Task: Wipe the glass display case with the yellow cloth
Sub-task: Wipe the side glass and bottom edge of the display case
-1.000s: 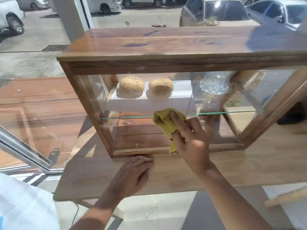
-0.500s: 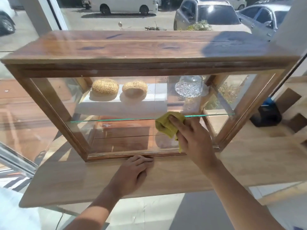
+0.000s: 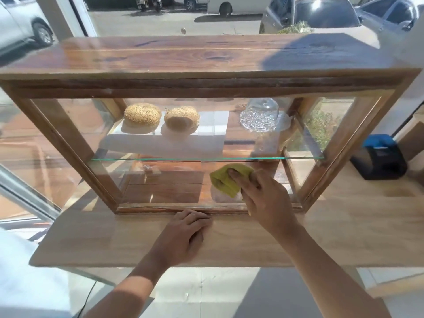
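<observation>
A wooden-framed glass display case [image 3: 68, 138] stands on a light wooden counter [image 3: 355, 226]. My right hand [image 3: 266, 198] presses a bunched yellow cloth [image 3: 226, 180] against the lower right part of the front glass pane, just under the glass shelf line. My left hand [image 3: 185, 235] rests flat on the counter, fingertips touching the case's bottom frame rail. Inside, two sesame buns [image 3: 142, 115] sit on a white stand, and a cut-glass dome [image 3: 260, 115] stands to their right.
A black and blue device [image 3: 379, 157] sits on the counter right of the case. A large window behind shows parked cars [image 3: 321, 14] outside. The counter's near edge runs below my left hand, with a tiled floor [image 3: 206, 292] beneath.
My right hand slid the cloth rightward along the lower glass. The view shifted, so the case sits more centred and closer. My left hand stayed by the bottom rail.
</observation>
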